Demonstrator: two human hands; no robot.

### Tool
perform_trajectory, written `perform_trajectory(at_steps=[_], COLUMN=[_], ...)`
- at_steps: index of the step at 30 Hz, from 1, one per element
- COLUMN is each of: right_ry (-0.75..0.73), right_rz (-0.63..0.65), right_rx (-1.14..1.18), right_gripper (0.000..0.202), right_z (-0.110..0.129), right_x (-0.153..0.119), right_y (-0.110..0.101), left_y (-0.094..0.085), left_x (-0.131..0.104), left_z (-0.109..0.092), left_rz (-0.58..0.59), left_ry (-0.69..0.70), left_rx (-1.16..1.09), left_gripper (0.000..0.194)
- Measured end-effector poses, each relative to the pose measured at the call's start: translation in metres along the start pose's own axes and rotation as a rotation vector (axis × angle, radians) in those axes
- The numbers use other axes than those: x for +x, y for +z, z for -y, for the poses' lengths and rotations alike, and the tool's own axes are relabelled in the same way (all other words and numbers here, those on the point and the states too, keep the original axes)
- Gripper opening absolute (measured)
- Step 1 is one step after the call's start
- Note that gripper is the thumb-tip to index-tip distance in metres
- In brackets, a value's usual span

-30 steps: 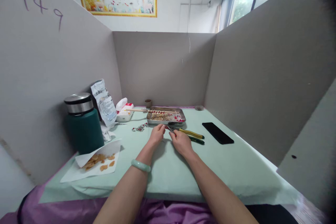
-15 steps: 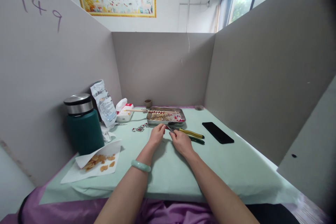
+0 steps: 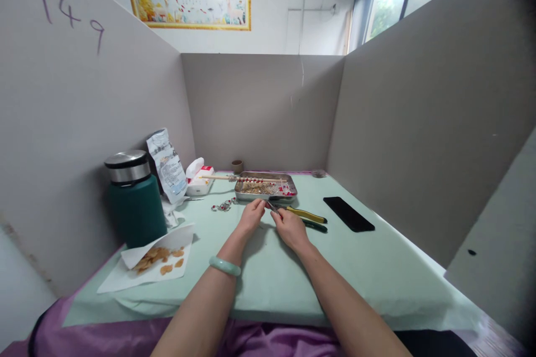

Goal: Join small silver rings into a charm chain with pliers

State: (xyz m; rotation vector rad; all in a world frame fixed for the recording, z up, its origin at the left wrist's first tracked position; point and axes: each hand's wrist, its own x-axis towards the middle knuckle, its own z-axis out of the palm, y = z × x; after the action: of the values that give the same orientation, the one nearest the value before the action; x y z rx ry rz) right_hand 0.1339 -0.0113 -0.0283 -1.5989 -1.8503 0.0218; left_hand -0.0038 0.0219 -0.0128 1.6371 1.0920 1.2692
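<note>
My left hand (image 3: 252, 216) is closed in a pinch at the middle of the table. A tiny dark red piece, apparently a bead (image 3: 267, 204), shows at its fingertips. My right hand (image 3: 291, 226) is closed on a slim metal-tipped tool (image 3: 273, 207) whose point meets the left fingertips; its grip end is hidden in the palm. Pliers with a yellow handle (image 3: 309, 215) and a dark green handle (image 3: 315, 226) lie beside and behind the right hand. Left of the hands lies a chain with red beads (image 3: 225, 204).
Behind the hands stands a metal tray (image 3: 267, 198) of small gold and red parts, with a beaded stick (image 3: 218, 178) across it. A black phone (image 3: 348, 213) lies right. A green flask (image 3: 136, 206), tissue pack (image 3: 201, 181) and snacks on paper (image 3: 180, 268) are left. Grey partitions (image 3: 263, 111) enclose the table.
The whole view has shifted slightly downward and right in the picture. Both hands keep nearly the same pose, with the tool tip still at the left fingertips.
</note>
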Motion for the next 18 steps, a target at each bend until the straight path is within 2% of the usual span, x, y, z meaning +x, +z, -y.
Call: perform_trajectory(at_steps=[6,9,14,18], right_ry=[-0.007,-0.019,-0.077,-0.141], right_rz=[-0.002,-0.001,-0.049,-0.110], right_rx=[-0.006,-0.018,-0.005,-0.007], right_gripper=[0.034,0.033,0.030,0.029], right_z=[-0.0009,-0.0012,-0.0017,-0.0015], right_x=[0.0001,0.0002,-0.0001,-0.0011], right_y=[0.0021,0.0030,0.0039,0.0042], left_y=[0.0006,0.0006,-0.0011,-0.0057], left_x=[-0.0016,-0.0018,-0.0054,-0.0085], left_z=[-0.0049,-0.0049,-0.0062,-0.0064], left_rz=[-0.005,0.015,0.129,0.283], left_ry=[-0.025,-0.056,-0.104,-0.142], left_rx=[-0.023,-0.102,-0.388,-0.619], left_gripper=[0.027,0.031,0.034,0.028])
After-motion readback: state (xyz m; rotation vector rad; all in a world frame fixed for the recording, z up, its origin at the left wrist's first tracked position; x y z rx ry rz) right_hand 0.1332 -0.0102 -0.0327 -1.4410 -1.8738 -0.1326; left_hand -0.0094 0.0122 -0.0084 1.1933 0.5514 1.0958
